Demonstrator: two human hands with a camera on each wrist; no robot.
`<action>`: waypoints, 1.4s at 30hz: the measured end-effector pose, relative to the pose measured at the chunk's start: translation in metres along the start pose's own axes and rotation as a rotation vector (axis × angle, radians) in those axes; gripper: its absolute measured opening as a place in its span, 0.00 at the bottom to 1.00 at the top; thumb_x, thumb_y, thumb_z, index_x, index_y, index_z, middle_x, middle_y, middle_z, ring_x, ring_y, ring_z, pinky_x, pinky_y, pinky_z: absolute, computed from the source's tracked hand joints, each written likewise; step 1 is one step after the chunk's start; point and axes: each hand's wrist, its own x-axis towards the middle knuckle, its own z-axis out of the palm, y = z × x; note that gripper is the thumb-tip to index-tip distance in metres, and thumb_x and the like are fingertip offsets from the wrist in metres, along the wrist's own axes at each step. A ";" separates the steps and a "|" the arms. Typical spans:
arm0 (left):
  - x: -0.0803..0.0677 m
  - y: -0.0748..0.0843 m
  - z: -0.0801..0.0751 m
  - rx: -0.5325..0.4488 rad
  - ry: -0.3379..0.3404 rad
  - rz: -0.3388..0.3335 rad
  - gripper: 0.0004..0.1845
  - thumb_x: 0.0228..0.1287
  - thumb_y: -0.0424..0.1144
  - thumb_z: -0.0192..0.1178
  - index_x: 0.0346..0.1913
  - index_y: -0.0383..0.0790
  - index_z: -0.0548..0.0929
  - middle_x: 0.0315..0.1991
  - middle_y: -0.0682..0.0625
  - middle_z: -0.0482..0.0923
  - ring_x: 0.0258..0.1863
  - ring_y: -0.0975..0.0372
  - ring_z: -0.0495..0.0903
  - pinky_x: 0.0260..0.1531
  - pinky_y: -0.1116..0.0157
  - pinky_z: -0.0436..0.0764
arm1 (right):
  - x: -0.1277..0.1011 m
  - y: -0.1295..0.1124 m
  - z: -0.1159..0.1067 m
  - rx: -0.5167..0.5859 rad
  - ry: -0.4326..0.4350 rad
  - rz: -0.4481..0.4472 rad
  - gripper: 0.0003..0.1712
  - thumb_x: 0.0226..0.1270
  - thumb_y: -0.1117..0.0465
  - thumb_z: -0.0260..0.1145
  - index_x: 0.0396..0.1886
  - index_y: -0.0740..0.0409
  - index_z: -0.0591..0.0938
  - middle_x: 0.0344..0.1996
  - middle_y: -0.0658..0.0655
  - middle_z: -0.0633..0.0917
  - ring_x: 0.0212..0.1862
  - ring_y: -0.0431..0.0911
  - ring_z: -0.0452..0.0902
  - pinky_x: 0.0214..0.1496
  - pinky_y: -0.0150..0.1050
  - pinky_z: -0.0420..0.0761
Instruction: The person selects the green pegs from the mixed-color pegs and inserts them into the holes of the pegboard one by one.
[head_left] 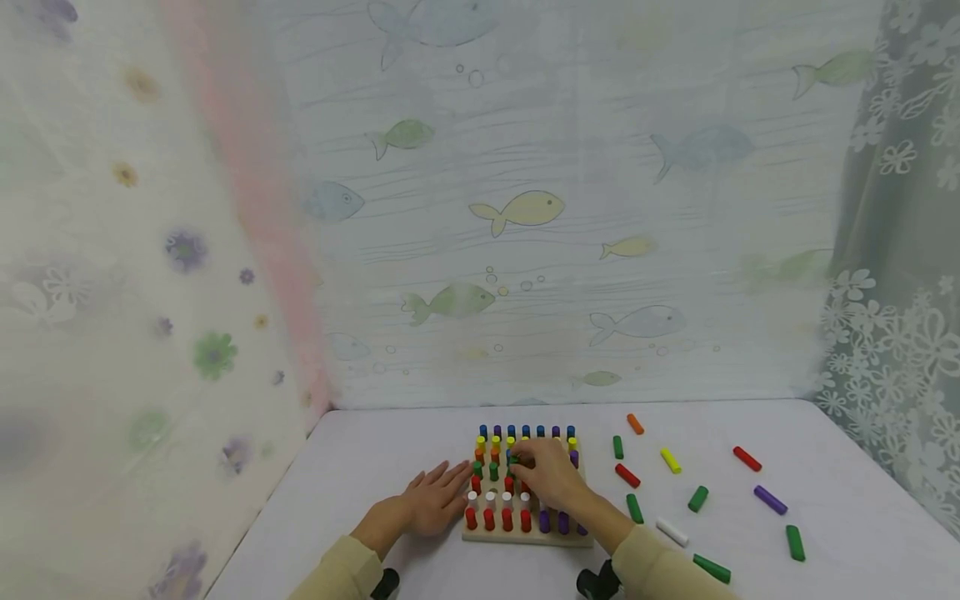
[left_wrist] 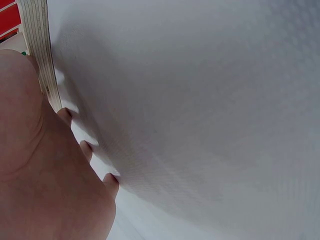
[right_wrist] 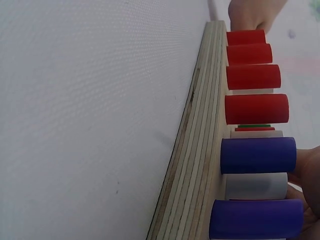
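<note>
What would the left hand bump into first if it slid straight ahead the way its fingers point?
Most likely the pegboard. The left hand lies flat on the table, fingers aimed right and slightly away, tips already at the board's left edge, near the red pegs.

Upright green peg (head_left: 513,459) mid wooden pegboard (head_left: 525,537), among coloured pegs.

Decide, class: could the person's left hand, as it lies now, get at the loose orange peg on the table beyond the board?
Probably not easily. The left hand lies flat left of the wooden board, while the orange peg lies far right. The standing pegs and the right hand are in between.
</note>
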 end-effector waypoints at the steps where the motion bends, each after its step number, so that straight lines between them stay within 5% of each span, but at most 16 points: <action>1: 0.001 0.000 0.000 0.000 0.001 0.000 0.33 0.82 0.55 0.43 0.82 0.48 0.57 0.82 0.51 0.54 0.81 0.48 0.50 0.76 0.38 0.50 | 0.000 0.000 0.000 0.001 -0.003 0.001 0.10 0.69 0.67 0.70 0.48 0.64 0.88 0.37 0.53 0.90 0.40 0.46 0.86 0.47 0.46 0.87; 26: 0.001 -0.003 0.001 -0.009 -0.004 0.006 0.33 0.81 0.56 0.43 0.82 0.48 0.57 0.82 0.52 0.54 0.81 0.48 0.50 0.76 0.38 0.50 | -0.001 0.000 0.004 -0.063 -0.074 0.038 0.12 0.73 0.61 0.68 0.51 0.61 0.89 0.43 0.54 0.89 0.44 0.46 0.83 0.52 0.48 0.86; 35: 0.012 -0.018 0.017 -0.043 0.018 0.012 0.36 0.80 0.62 0.40 0.82 0.51 0.56 0.82 0.54 0.52 0.82 0.49 0.48 0.76 0.38 0.47 | -0.005 -0.002 0.000 -0.044 -0.095 0.016 0.14 0.74 0.61 0.66 0.53 0.63 0.87 0.43 0.54 0.89 0.45 0.46 0.82 0.52 0.48 0.86; 42: 0.006 -0.008 0.007 -0.021 0.002 0.007 0.34 0.81 0.59 0.42 0.82 0.49 0.56 0.82 0.53 0.53 0.81 0.48 0.49 0.76 0.37 0.48 | -0.010 -0.001 -0.013 -0.024 -0.095 0.016 0.15 0.76 0.61 0.65 0.55 0.64 0.85 0.41 0.51 0.88 0.43 0.43 0.83 0.49 0.42 0.87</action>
